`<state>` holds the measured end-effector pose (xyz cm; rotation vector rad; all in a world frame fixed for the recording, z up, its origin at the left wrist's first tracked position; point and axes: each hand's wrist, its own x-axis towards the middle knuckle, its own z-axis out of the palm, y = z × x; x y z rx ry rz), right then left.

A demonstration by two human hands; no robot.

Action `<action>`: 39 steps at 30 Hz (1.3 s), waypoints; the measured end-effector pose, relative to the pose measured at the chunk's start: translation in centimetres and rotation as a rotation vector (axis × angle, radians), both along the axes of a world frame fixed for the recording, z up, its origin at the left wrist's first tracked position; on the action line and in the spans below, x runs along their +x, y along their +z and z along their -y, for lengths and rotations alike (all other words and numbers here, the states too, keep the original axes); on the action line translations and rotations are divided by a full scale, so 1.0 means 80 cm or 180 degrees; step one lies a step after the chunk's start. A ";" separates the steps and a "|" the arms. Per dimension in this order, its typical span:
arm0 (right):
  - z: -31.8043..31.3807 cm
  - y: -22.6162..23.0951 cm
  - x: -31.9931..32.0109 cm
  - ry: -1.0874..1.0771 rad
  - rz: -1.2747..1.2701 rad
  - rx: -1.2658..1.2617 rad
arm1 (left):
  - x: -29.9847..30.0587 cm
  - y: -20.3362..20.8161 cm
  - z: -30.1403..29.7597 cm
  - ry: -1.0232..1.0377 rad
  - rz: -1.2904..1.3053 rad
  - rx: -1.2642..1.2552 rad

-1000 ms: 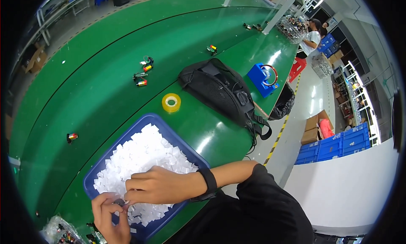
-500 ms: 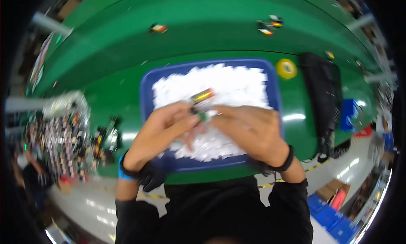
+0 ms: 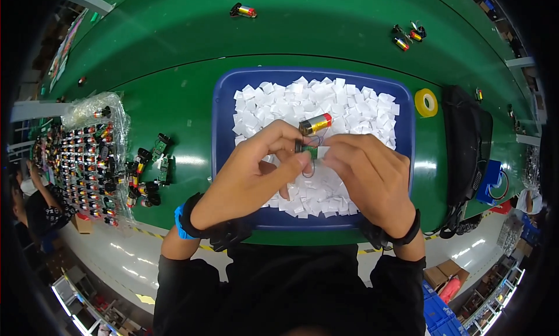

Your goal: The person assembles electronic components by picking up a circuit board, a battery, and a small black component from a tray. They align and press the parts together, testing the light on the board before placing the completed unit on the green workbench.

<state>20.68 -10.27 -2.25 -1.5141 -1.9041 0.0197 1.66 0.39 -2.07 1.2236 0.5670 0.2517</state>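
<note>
Two hands meet in the middle, right over a blue tray (image 3: 224, 132) full of little white squares (image 3: 355, 109). The left hand (image 3: 253, 176) and the right hand (image 3: 372, 173) are close together, with their fingertips almost touching. Between them they hold a small green board (image 3: 308, 151) with a thin wire loop (image 3: 308, 170) hanging under it. The left fingers pinch the board on one side, and the right fingers pinch something small and white beside it. A little gold and red battery (image 3: 315, 124) sits just above the fingertips, tilted, and thin wires seem to run from it down to the board. I cannot tell if a finger touches the battery. Both wrists wear dark bands, and the left one has a bit of blue on it. The tray lies on a big green table (image 3: 174, 74). To the left of the tray lie some more small green boards and black parts (image 3: 148, 173). Further left is a clear plastic bag (image 3: 93, 155) with many small red and gold parts inside. To the right of the tray is a yellow roll of tape (image 3: 426, 102), and next to that a black bag (image 3: 466, 144). A blue box (image 3: 488, 182) sits just past the bag. Far up on the table lie a few more batteries, one (image 3: 243, 11) on the left and a small bunch (image 3: 407, 36) on the right.
</note>
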 end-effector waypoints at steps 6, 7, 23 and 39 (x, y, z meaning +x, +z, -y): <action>-0.001 0.007 0.010 -0.0690 -0.1189 -0.0616 | -0.001 0.007 0.004 -0.0072 -0.0651 0.1294; -0.005 0.011 0.012 -0.0719 -0.1210 -0.0580 | -0.001 0.008 0.004 -0.0139 -0.0735 0.1368; -0.002 0.009 0.000 -0.0006 -0.1505 -0.0670 | -0.001 -0.004 0.017 0.0097 0.0083 0.0560; 0.001 0.021 -0.005 0.0220 -0.0507 -0.0002 | -0.004 0.001 0.007 0.0043 0.0232 -0.0111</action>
